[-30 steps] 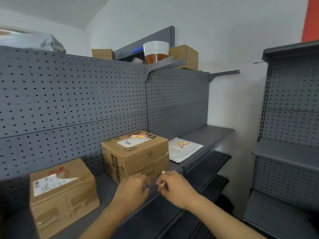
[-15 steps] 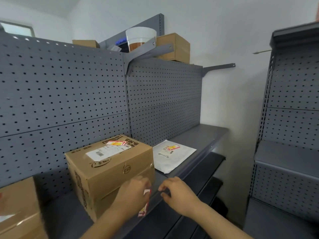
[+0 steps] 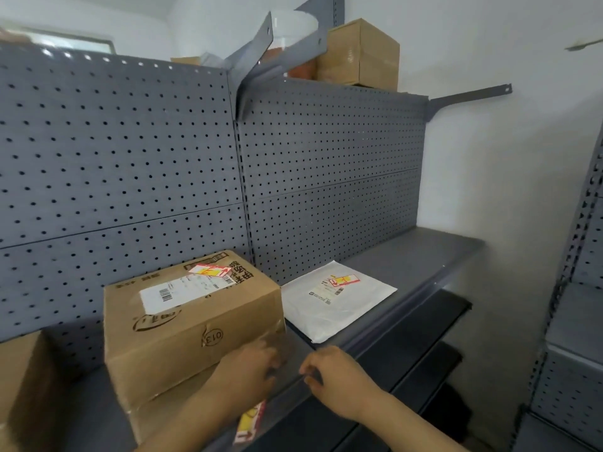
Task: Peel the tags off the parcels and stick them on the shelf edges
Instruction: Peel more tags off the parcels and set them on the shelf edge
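Hanging below the left hand [image 3: 251,370], the red-yellow paper tag [image 3: 249,422] is now stuck on the grey metal shelf edge [image 3: 391,331], so one tag is judged placed; neither grip's state can be told.

Bare left hand [image 3: 248,370] and right hand [image 3: 336,375], bare forearms [image 3: 391,415].

grey perforated metal back panel [image 3: 130,158] upright, two sections side by side | grey metal bracket arm [image 3: 470,96] jutting from panel's top right corner | white plastic tub [image 3: 293,22] above panel top | second grey perforated rack [image 3: 584,288] at right edge
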### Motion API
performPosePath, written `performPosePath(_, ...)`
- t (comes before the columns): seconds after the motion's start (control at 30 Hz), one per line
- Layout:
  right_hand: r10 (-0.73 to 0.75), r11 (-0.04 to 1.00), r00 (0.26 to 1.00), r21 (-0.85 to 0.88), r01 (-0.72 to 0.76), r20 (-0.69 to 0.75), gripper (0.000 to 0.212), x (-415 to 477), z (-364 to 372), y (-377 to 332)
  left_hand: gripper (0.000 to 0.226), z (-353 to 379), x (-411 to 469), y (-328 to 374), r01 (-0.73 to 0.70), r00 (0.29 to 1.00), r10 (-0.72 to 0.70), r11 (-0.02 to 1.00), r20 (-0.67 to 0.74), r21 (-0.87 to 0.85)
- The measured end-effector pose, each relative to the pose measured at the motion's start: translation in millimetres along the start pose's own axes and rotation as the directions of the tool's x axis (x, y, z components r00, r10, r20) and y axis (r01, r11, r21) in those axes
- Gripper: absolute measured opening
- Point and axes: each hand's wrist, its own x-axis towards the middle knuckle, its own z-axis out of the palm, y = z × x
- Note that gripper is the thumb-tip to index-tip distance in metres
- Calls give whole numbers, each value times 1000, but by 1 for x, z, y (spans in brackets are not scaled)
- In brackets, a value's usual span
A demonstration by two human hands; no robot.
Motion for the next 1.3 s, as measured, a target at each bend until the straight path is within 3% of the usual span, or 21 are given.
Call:
performPosePath(0.23, -128, 990, 991, 64, 126, 29, 20, 19, 24, 1, 17, 0, -12, 1, 157, 983, -162, 985, -89, -67)
performPosePath(0.63, -217, 964, 974, 174, 203, 64, 14, 34, 49, -14, 21, -4, -42, -7, 257, 960, -262, 964, -103, -61)
performPosePath(0.87, -211, 851, 966, 514, 107, 148, 7, 34, 40, -27, 25, -12, -73, -6, 335, 933, -339, 941, -120, -51)
performPosePath(1.03, -312, 785, 939, 596, 170, 142, 9, 29, 44, -68, 22, -18, -118, -13, 411, 897, -417, 909, -148, -70)
performPosePath(1.3, -450, 776, 884, 547, 314, 130, 13, 18, 83, -171, 18, -32, -217, -61, 519, 829, -531, 848, -175, -110)
